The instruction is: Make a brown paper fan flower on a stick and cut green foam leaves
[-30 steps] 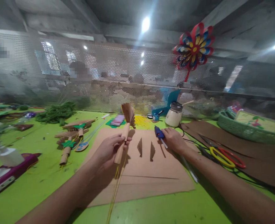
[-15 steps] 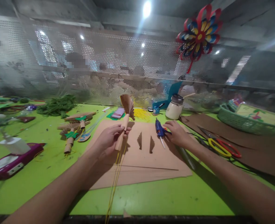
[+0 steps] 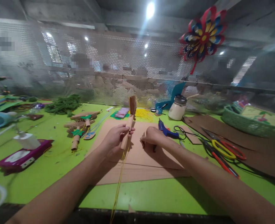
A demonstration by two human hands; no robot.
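My left hand point(image 3: 116, 137) is closed around a brown paper tube point(image 3: 126, 137). A pleated paper fan point(image 3: 133, 105) stands out from the tube's far end, and yellow strings point(image 3: 119, 183) trail from its near end over the table edge. My right hand point(image 3: 152, 135) reaches down to the brown paper sheet point(image 3: 118, 172), its fingertips pinched at a small pleated paper piece point(image 3: 142, 143). Another small pleated piece point(image 3: 154, 148) lies partly hidden under that hand. Just beyond it rests a blue glue gun point(image 3: 166, 129), which no hand touches.
Scissors point(image 3: 223, 149) and red-handled pliers point(image 3: 222, 161) lie at right, before a green basket point(image 3: 242, 123). A white jar point(image 3: 176, 109) stands behind. Finished paper figures point(image 3: 76, 137) and a purple power strip point(image 3: 26, 155) are at left. A perforated screen point(image 3: 118, 62) closes the back.
My right hand has left the glue gun, which now lies on the table, and moved left to the small pleated pieces. The tube stays in my left hand, its fan turned more edge-on.
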